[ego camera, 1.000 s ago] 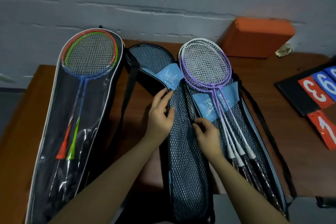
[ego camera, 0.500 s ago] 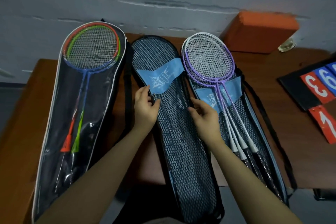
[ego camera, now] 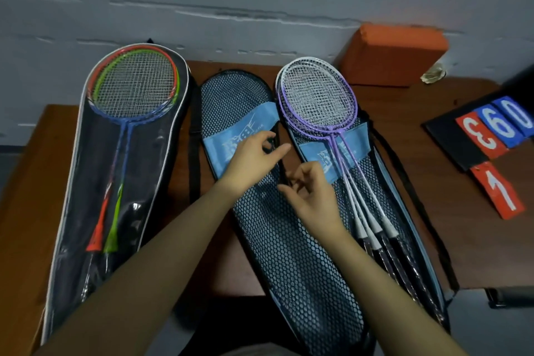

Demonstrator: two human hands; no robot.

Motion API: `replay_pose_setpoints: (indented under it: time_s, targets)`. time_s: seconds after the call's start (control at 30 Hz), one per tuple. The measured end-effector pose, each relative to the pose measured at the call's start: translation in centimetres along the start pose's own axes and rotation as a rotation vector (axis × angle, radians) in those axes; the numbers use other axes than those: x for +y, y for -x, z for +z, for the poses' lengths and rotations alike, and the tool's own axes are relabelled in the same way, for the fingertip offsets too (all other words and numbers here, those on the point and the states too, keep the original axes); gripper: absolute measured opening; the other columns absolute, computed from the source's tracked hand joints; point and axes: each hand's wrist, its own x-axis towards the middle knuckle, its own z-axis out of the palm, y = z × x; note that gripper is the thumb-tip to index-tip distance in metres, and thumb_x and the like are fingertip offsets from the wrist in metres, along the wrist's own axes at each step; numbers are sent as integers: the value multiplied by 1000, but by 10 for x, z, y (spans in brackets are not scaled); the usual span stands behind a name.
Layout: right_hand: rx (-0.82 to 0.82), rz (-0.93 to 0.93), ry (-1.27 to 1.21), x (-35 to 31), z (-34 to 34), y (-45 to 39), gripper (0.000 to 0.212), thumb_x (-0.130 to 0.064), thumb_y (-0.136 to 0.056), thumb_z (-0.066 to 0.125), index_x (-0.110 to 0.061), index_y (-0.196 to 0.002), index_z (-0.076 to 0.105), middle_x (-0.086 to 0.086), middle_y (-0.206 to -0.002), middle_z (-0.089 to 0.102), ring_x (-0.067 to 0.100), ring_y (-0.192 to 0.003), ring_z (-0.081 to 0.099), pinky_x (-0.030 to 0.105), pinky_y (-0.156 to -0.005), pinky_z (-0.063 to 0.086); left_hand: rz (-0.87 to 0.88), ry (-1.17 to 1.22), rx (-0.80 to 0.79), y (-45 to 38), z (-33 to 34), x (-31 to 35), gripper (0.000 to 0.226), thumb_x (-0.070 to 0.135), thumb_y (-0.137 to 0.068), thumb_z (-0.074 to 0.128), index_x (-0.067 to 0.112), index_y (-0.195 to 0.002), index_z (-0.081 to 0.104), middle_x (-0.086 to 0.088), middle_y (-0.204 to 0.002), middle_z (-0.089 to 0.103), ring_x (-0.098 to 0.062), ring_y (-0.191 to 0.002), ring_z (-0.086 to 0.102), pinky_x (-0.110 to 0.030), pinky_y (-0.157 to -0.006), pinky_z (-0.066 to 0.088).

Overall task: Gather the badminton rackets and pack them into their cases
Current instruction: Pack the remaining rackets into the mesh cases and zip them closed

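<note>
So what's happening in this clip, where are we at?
A person is packing badminton rackets into cases on a wooden table. The clear case on the left holds the red, green and blue rackets. The purple and white rackets lie on one half of the open mesh case. Both hands meet at its middle seam: the left hand and the right hand seem to pinch at its edge.

Purple rackets (ego camera: 318, 104) lie on open mesh case (ego camera: 289, 240)

I see purple-and-white rackets (ego camera: 318, 95), red, green and blue rackets (ego camera: 135, 87), a black mesh case (ego camera: 283, 254) with a blue band, an orange block (ego camera: 390, 55), and red and blue number cards (ego camera: 491, 136).
</note>
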Motion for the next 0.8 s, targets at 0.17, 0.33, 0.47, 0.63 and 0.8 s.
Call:
replay_pose_setpoints:
  time_s: [0.17, 0.33, 0.47, 0.63, 0.8]
  targets:
    - [-55, 43, -61, 12, -4, 4, 23, -12, -84, 68, -28, -88, 53, 0, -83, 64, 15, -73, 59, 27, -67, 46, -105, 58, 2, -2, 8, 0, 40, 6, -82, 60, 14, -121, 55, -6, -94, 61, -19, -83, 59, -15, -63, 43]
    - [-4, 211, -13, 41, -10, -5, 38, -16, -86, 66, -12, -122, 53, -10, -103, 63, -4, -94, 59, 19, -84, 47, -115, 254, 26, 28, -6, -10, 37, 1, -88, 56, 12, -124, 54, -13, -119, 56, -14, -85, 62, -15, -74, 51]
    - [-148, 246, 72, 42, 1, -19, 56, -19, -82, 71, -14, -132, 46, 0, -108, 64, 11, -98, 60, 24, -88, 47, -46, 286, 91, 53, -21, -4, 31, 3, -87, 59, 10, -118, 59, -1, -103, 57, -5, -96, 57, -3, -73, 46]
    - [-247, 195, 67, 34, 9, -24, 35, 2, -86, 59, -10, -119, 58, -4, -78, 65, -7, -74, 60, 12, -77, 45, -22, 382, 156, 67, -38, 0, 25, -2, -85, 60, 8, -108, 64, 6, -86, 66, 8, -73, 64, -8, -67, 48]
    - [-240, 185, -9, 24, 17, -15, 43, -14, -82, 70, -18, -122, 56, -5, -86, 60, 3, -75, 56, 19, -75, 48, -12, 420, 182, 74, -48, -3, 25, 0, -85, 61, 9, -108, 65, 0, -77, 69, -1, -68, 65, -14, -67, 51]
